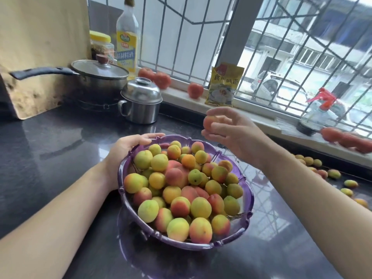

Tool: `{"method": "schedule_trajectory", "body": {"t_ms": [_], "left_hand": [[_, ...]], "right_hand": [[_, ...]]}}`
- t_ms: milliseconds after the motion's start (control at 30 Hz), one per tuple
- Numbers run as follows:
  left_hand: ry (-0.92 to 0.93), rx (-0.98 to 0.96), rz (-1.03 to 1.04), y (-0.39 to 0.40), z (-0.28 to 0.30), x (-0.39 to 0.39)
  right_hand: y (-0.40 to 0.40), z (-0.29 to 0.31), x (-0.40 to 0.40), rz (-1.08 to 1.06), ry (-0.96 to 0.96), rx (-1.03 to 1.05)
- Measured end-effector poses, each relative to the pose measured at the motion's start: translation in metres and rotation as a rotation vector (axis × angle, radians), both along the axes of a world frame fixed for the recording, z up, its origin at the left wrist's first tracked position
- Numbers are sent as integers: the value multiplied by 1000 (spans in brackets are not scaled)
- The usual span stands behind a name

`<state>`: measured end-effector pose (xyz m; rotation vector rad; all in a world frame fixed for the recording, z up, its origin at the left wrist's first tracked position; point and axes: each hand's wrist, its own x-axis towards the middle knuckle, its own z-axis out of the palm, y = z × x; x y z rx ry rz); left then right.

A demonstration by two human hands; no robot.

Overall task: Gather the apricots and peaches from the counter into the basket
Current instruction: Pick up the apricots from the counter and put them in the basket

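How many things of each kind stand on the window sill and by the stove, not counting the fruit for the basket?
Tomatoes on the sill: 5
Bottles: 2
Jar: 1
Yellow packet: 1
Lidded pans: 2
Total: 11

Daylight is coming through a barred window (261,47) and glinting off the dark polished bench (50,148). A pale sill (181,95) is running beneath it, and what seems a stained yellowish wall (40,37) is standing at the left.
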<state>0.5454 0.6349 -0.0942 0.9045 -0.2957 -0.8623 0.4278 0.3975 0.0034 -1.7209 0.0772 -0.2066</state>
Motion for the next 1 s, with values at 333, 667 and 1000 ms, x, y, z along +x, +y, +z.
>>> {"method": "schedule_trajectory", "body": {"t_ms": [333, 667, 1000], "left_hand": [[-60, -98, -40, -2, 1, -3], [-35, -61, 0, -4, -2, 2], [3, -29, 27, -2, -1, -1]], "right_hand": [[66, -17, 27, 236, -56, -790], [68, -29, 28, 186, -72, -1005], [70, -25, 26, 212, -53, -1051]]}}
